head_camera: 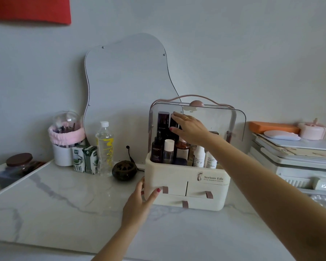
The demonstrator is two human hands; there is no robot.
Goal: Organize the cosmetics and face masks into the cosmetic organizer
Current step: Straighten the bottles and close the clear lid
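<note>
Both forearms reach in from the bottom edge, and the left hand (pixel 139 199) lies flat and unclenched against the lower left corner of the cosmetic organizer (pixel 179 178), thumb on its front beside a drawer tab, bracing it rather than gripping it. That cream box stands on the marble counter (pixel 64 204), just right of centre, its clear lid (pixel 222 117) raised and its 3 drawers pushed in. Up top, the right hand (pixel 191 129) reaches into the open compartment with fingers spread around the tall dark bottles (pixel 163 123) at the back; whether it actually grips one cannot be told. Other bottles crowd the front row, among them a dark dropper bottle (pixel 156 147). No face masks are visible. To do this step well, the left hand should probably keep the base pinned while the right sets tall items upright at the rear, clear of the lid's swing. Outward to the left sit a small brown burner (pixel 124 170), a water bottle (pixel 104 147) and 2 milk cartons (pixel 85 159).
</note>
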